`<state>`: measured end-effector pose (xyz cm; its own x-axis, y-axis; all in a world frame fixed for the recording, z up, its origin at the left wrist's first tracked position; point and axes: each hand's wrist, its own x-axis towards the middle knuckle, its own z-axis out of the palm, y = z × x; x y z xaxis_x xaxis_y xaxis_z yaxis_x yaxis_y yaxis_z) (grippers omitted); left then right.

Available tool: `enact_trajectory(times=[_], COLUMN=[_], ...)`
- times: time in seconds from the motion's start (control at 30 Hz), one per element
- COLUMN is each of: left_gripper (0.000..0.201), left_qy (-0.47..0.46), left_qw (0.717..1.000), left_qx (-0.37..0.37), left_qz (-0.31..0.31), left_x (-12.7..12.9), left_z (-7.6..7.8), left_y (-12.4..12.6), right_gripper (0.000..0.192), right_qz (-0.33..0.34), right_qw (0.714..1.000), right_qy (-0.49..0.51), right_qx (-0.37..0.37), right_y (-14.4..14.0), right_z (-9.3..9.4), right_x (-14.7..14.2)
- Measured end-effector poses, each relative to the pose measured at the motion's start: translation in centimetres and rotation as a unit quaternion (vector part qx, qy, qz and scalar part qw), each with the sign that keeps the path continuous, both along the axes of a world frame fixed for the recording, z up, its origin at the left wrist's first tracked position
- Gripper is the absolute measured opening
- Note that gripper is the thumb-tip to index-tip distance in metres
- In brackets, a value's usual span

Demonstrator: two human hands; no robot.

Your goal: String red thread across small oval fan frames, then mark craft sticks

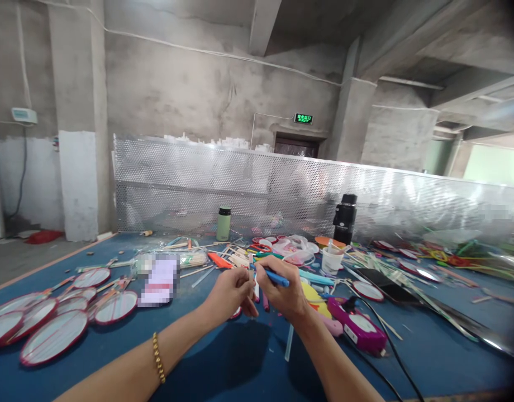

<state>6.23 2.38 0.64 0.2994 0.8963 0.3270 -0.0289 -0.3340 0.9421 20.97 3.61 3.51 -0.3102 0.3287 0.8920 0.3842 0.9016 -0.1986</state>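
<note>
My left hand (231,293) is closed over a small red-rimmed round piece, mostly hidden under the fingers, just above the blue table (223,363). A gold bead bracelet (158,357) circles that wrist. My right hand (282,293) grips a blue pen-like stick (276,276), its tip pointing left toward the left hand's fingers. The two hands almost touch. A few pink and white sticks (259,296) lie right below them.
Several red-rimmed round fans (56,335) lie at the left. A pink glue gun (360,329) with a black cord sits at the right, a white cup (331,259) beyond it. A green bottle (223,223) and a black flask (345,218) stand before the perforated metal screen (282,184).
</note>
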Motion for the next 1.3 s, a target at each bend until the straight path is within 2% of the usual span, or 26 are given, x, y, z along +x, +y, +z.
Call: enact_trajectory(times=[0.87,1.3], left_gripper=[0.024,0.024], left_qy=[-0.009,-0.002], left_qw=[1.0,1.0], left_qx=[0.002,-0.008], left_qz=[-0.005,-0.004], left_x=[-0.12,-0.04], left_z=[-0.21,0.14], left_y=[0.33,-0.08], right_gripper=[0.017,0.016], right_qz=[0.004,-0.017], right_qw=[1.0,1.0], right_qy=[-0.022,-0.006], right_qx=[-0.005,0.004], right_y=[-0.41,-0.37], right_z=[0.23,0.39], right_x=[0.13,0.08])
